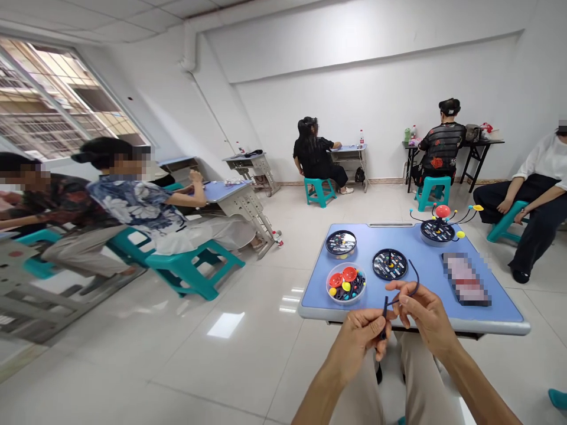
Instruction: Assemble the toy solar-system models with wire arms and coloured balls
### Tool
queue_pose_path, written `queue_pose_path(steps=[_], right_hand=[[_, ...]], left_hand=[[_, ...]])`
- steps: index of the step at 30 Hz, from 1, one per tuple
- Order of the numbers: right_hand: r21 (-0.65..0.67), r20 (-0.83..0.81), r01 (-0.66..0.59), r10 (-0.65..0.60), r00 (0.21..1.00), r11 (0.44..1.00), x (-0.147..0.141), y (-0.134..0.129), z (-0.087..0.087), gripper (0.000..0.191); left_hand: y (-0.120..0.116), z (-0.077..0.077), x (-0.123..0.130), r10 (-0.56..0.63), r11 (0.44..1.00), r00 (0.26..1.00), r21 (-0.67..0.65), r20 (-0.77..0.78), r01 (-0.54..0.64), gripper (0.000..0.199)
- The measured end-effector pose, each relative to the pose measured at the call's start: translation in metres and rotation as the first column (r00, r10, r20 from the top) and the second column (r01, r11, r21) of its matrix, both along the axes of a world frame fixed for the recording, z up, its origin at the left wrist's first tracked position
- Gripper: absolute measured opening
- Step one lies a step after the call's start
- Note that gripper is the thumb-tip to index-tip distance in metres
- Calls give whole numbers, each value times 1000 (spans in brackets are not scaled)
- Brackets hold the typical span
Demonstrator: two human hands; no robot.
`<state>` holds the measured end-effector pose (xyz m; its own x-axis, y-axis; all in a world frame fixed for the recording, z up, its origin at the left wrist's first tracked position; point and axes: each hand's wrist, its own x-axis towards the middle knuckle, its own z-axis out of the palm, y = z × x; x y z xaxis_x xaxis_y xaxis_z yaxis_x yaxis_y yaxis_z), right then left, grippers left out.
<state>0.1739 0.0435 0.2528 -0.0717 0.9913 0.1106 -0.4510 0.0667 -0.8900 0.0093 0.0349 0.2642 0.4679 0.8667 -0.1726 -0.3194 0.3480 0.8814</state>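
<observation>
My left hand (364, 332) pinches a short black plastic rod (384, 319) just over the desk's near edge. Beside it my right hand (419, 313) grips a thin, curved dark arm (415, 277), whose inner end meets the upper part of the rod; I cannot tell whether the two are joined. Beyond the hands lies a round black printed disc (390, 264) with a small post at its centre. To its left sits a clear round tub (346, 283) of red half-shells, small coloured balls and black pieces.
The blue desk (425, 242) also carries a lidded round container (341, 243), an assembled planet model (438, 227) with spread arms at the far right corner, and a pixelated phone (467, 280). Several people sit around on teal stools (195, 265); one person (544, 177) is close on the right.
</observation>
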Motion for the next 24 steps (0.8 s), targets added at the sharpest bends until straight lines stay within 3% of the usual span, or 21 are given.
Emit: queue_pose_path(steps=[2, 4, 8, 12, 18, 24], right_hand=[[-22, 13, -83, 83, 996, 996, 0, 2, 3, 23], [-58, -16, -104, 104, 994, 993, -2, 3, 2, 24], [-146, -88, -13, 0, 996, 989, -8, 4, -3, 25], [-231, -158, 65, -103, 982, 971, -14, 2, -7, 28], [-279, -180, 26, -79, 980, 960, -22, -7, -1, 29], [-180, -84, 65, -81, 993, 982, -17, -14, -1, 25]], left_hand=[[1, -1, -5, -47, 998, 999, -51, 3, 47, 33], [1, -2, -8, 9, 997, 1000, -79, 11, -8, 34], [-1, -5, -7, 209, 978, 972, -44, 108, -205, 35], [-6, -14, 3, 293, 950, 918, 30, 268, -312, 47], [-6, -37, 23, 531, 818, 839, 188, 115, -544, 27], [-7, -28, 27, 586, 787, 801, 153, 122, -598, 26]])
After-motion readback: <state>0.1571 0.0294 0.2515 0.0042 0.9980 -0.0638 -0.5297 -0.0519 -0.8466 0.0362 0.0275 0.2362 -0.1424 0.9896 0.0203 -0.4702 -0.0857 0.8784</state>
